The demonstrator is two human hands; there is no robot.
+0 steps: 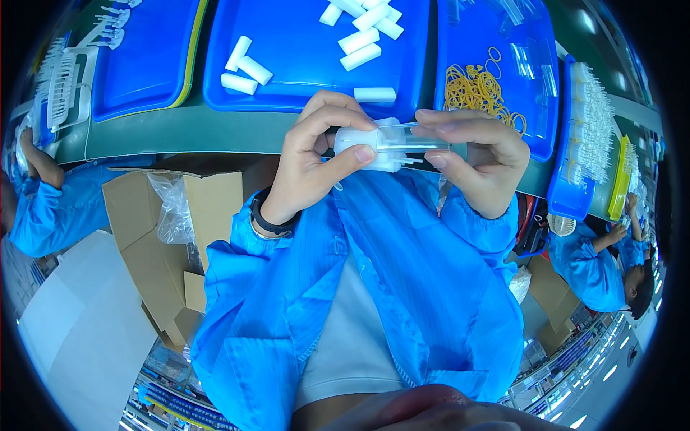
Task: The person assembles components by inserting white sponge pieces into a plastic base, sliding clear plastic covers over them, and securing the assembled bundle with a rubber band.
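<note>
A small white plastic block [357, 138] joined to a clear plastic sleeve [417, 136] is held up over the front edge of the green bench [215, 129], close to the person's chest. The left hand [316, 154] pinches the white block between thumb and curled fingers; the right hand [478, 154] grips the clear sleeve between thumb and forefinger, other fingers loosely bent. Behind, a blue tray [287, 79] holds loose white blocks [359, 39]. The next blue tray [535, 122] holds yellow rubber bands [474, 90] and clear sleeves [528, 61].
</note>
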